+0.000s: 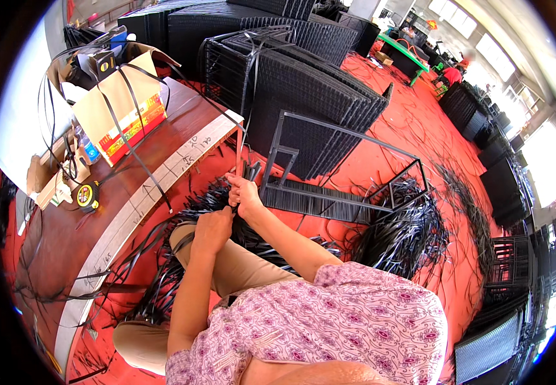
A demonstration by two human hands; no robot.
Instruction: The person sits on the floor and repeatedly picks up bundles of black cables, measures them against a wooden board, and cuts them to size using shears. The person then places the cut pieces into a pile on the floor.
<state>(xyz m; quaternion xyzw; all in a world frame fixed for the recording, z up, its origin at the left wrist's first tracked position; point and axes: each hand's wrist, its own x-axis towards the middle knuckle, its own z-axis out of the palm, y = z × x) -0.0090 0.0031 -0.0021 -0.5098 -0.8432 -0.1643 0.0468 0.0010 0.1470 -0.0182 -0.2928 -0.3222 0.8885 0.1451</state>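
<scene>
Left hand (214, 230): fisted around a black strip (234, 210)
Right hand (246, 196): fingers curled, just beyond; hold unclear
Strip: between hands, right of table (117, 194)
Frame (348, 135): right of both hands

Box (93, 110), tape measure (87, 197) on table (60, 234), left; frame (352, 136) right of right hand (246, 195), panel stack (310, 96) behind.

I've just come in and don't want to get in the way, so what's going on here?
A seated person has the left hand and right hand close together beside some dark strips; exactly what they grip is hard to make out. A black frame stands to their right, near a big heap of strips. On the table to the left are a cardboard box and a tape measure.
</scene>
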